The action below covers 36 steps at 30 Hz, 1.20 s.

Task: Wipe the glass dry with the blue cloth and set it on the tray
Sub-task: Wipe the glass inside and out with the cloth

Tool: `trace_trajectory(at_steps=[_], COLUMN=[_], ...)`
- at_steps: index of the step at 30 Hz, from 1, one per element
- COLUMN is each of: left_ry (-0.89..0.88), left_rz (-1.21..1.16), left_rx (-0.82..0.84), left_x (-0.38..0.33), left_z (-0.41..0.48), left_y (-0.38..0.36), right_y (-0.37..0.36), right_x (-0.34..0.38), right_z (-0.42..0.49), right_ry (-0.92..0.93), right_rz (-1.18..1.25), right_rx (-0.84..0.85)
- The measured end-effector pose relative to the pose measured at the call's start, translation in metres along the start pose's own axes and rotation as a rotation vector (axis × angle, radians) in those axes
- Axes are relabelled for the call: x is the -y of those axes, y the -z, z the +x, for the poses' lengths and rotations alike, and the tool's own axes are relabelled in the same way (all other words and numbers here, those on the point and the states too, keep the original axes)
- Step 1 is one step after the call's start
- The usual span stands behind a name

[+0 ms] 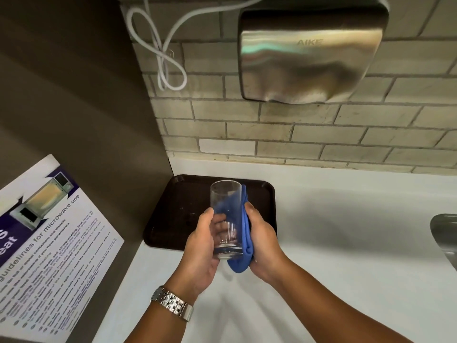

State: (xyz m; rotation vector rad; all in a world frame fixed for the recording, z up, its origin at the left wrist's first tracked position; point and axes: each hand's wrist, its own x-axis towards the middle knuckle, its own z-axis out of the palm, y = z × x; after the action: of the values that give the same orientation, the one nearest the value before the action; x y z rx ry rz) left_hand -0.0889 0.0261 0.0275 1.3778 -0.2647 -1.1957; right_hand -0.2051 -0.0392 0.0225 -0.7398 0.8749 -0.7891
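Note:
A clear tall glass [226,201] is held upright above the white counter, its mouth up. My left hand [201,253] wraps around its lower half from the left. Against the glass's right side, my right hand [263,246] presses a folded blue cloth [243,233]; the cloth's lower end hangs below the glass base. Just behind the glass, in the counter's back left corner, lies a dark brown tray [173,214] with nothing on it.
A steel hand dryer [309,53] hangs on the tiled wall above, with a looped white cable [168,60] to its left. A microwave guidelines poster [49,243] is on the dark left wall. A metal tap [445,233] shows at the right edge.

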Motion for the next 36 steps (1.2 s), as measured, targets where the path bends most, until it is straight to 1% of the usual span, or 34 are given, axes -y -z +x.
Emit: trace_trajectory(at_steps=[3, 6, 8, 10, 11, 13, 14, 16, 19, 20, 22, 25, 26, 28, 31, 33, 36], left_ry=[-0.053, -0.155, -0.203, -0.241, -0.252, -0.249, -0.238, -0.201, -0.116, -0.096, -0.049, -0.002, -0.01, -0.056, -0.13, -0.184, -0.266], left_rz=[0.131, 0.278, 0.338, 0.394, 0.386, 0.316, 0.288, 0.233, 0.133, 0.112, 0.052, 0.002, 0.004, 0.069, 0.195, 0.234, 0.328], left_rx=[-0.015, -0.025, -0.002, 0.058, 0.082, 0.112, 0.111, 0.096, 0.069, 0.051, 0.027, 0.06, 0.081, 0.107, 0.084, 0.063, 0.022], left_x=[0.0, -0.004, -0.007, -0.008, -0.008, -0.009, -0.011, -0.013, -0.011, -0.01, -0.009, -0.01, -0.01, -0.01, -0.005, -0.003, -0.003], left_z=[-0.002, -0.006, -0.01, -0.015, -0.016, -0.017, -0.018, -0.019, -0.019, -0.019, -0.018, -0.018, -0.018, -0.019, -0.019, -0.018, -0.017], left_y=[-0.004, -0.005, -0.005, -0.008, -0.009, -0.012, -0.012, -0.013, -0.013, -0.013, -0.014, -0.013, -0.013, -0.013, -0.011, -0.011, -0.012], right_y=[0.0, 0.0, 0.0, -0.003, -0.004, -0.006, -0.007, -0.003, 0.001, 0.002, 0.0, -0.001, -0.002, 0.0, 0.004, 0.008, 0.012], right_x=[-0.004, -0.006, -0.006, -0.006, -0.008, -0.008, -0.006, -0.002, 0.009, 0.01, 0.007, 0.003, 0.003, 0.003, 0.007, 0.003, -0.007], right_z=[0.002, 0.001, -0.002, -0.006, -0.007, -0.009, -0.009, -0.005, -0.001, -0.002, -0.002, -0.004, -0.005, -0.003, -0.001, -0.002, -0.004], right_ry=[-0.031, 0.013, 0.132, 0.322, 0.414, 0.486, 0.481, 0.397, 0.166, 0.138, 0.183, 0.307, 0.321, 0.285, 0.126, -0.012, -0.106], right_rz=[0.034, 0.006, -0.098, -0.266, -0.338, -0.385, -0.378, -0.304, -0.133, -0.117, -0.17, -0.242, -0.253, -0.272, -0.232, -0.124, 0.024], right_rx=[-0.038, -0.042, -0.031, 0.028, 0.058, 0.093, 0.102, 0.123, 0.069, 0.066, 0.114, 0.189, 0.199, 0.2, 0.141, 0.129, 0.122])
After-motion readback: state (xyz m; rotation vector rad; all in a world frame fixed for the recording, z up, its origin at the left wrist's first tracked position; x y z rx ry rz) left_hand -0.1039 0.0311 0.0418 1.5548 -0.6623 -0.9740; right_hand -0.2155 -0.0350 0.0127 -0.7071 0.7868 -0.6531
